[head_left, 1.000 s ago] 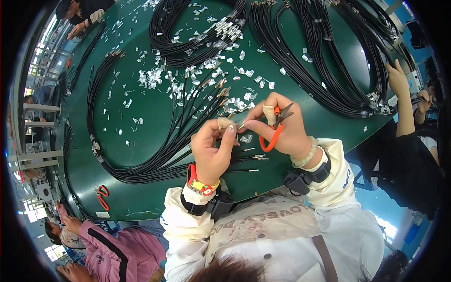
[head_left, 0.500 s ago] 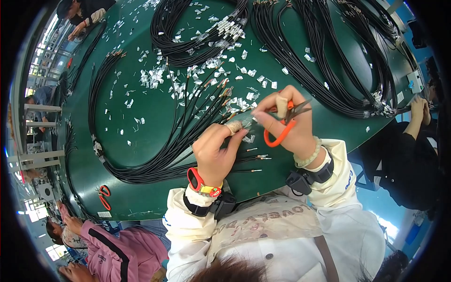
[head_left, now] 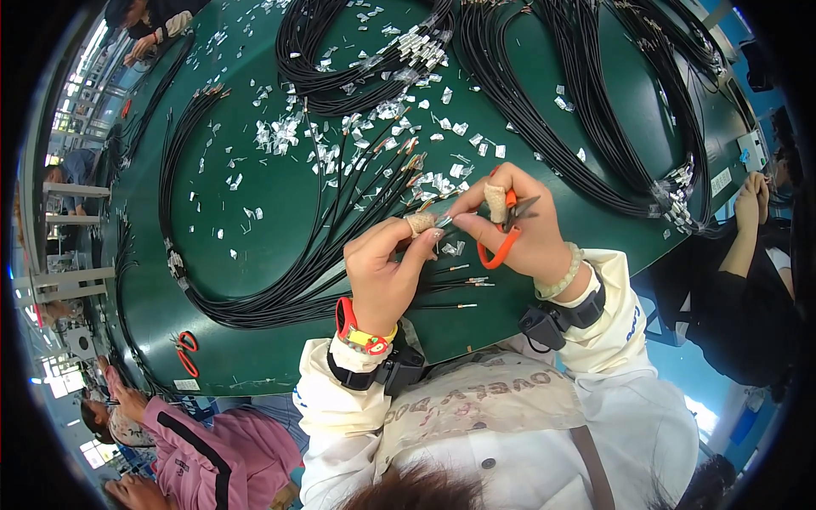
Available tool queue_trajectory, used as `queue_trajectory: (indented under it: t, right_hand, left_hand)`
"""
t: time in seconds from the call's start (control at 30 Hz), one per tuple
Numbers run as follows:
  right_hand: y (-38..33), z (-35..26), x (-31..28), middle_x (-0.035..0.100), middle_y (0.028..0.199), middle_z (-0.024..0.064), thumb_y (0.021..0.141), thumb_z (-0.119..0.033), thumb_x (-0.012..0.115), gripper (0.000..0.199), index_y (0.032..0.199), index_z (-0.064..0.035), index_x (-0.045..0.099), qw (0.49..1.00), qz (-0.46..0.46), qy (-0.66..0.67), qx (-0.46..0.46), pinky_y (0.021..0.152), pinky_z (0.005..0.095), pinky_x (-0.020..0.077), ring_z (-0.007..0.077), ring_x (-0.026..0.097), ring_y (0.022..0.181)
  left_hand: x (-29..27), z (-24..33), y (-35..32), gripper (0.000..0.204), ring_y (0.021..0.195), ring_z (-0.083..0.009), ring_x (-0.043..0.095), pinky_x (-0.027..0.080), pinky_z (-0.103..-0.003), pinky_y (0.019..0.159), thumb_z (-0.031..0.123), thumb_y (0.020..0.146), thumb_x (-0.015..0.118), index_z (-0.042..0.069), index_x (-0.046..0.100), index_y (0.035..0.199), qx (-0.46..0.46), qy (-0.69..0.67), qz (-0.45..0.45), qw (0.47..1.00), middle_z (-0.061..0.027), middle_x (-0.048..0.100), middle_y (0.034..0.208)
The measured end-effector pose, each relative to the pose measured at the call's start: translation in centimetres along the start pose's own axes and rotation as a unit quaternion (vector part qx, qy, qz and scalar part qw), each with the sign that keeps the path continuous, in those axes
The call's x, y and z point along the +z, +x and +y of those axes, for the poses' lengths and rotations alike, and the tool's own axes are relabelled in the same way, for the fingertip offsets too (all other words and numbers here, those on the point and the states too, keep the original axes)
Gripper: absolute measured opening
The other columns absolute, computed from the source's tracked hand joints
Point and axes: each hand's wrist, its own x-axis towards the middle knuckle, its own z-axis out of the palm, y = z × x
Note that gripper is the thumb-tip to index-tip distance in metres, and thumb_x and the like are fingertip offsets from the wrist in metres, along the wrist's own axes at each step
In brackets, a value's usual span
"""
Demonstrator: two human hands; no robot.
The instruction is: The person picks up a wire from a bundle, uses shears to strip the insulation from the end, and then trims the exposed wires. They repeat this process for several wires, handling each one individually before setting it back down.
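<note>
My left hand (head_left: 382, 262), a finger wrapped in tan tape, pinches the end of a black cable between thumb and forefinger. At the stripped, pale wire end (head_left: 443, 220), the thumb and forefinger of my right hand (head_left: 531, 228) meet the left fingertips. Orange-handled scissors (head_left: 501, 250) stay tucked in my right palm, blades pointing right. Tape also covers a right finger. A bundle of black cables (head_left: 255, 323) curves from the left and passes under my left hand. Its loose copper-coloured tips (head_left: 415, 161) fan out beyond my fingers. The fingers partly hide the wire end.
Clear plastic scraps (head_left: 278, 134) litter the green table (head_left: 255, 365). Another pair of orange-handled scissors (head_left: 187, 353) lies at the near left. A black cable coil (head_left: 319, 104) and long bundles (head_left: 586, 110) cover the far side. Co-workers sit at both sides.
My right hand has moved slightly left, and its thumb and forefinger have come to the wire end at my left fingertips. The scissors have turned slightly in the palm.
</note>
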Motion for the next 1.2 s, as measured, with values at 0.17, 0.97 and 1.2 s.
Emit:
queue_trajectory:
  t: [0.17,0.97,1.2]
  right_hand:
    - [-0.2,-0.2,0.2,0.061,0.076,0.0127,0.070,0.008,0.062,0.033,0.069,-0.0080,0.033,0.998,0.027,0.042,0.035,0.064,0.0228,0.0460,0.0117,0.058,0.072]
    - [0.4,0.1,-1.3,0.063,0.076,0.0099,0.064,0.007,0.065,0.034,0.064,-0.0089,0.035,0.965,-0.029,-0.191,-0.180,0.057,0.0251,0.0425,0.0174,0.053,0.066]
    - [0.3,0.4,-0.9,0.063,0.075,0.0064,0.064,0.006,0.065,0.034,0.062,-0.0092,0.035,0.954,-0.046,-0.226,-0.193,0.060,0.0263,0.0413,0.0181,0.051,0.066]
  left_hand:
    - [-0.2,0.3,0.0,0.008,0.059,-0.0087,0.057,0.045,-0.017,0.050,-0.003,0.077,0.058,-0.007,0.059,0.084,-0.006,0.020,-0.022,1.000,-0.0089,0.061,0.075]
    - [0.8,0.5,0.4,0.011,0.052,-0.0196,0.053,0.041,-0.026,0.045,-0.001,0.066,0.066,0.000,0.059,0.074,0.119,0.162,0.008,0.980,-0.0093,0.055,0.064]
    - [1.1,-0.3,0.4,0.012,0.056,-0.0218,0.054,0.042,-0.026,0.048,-0.001,0.065,0.066,0.001,0.058,0.074,0.149,0.176,0.009,0.973,-0.0099,0.056,0.066]
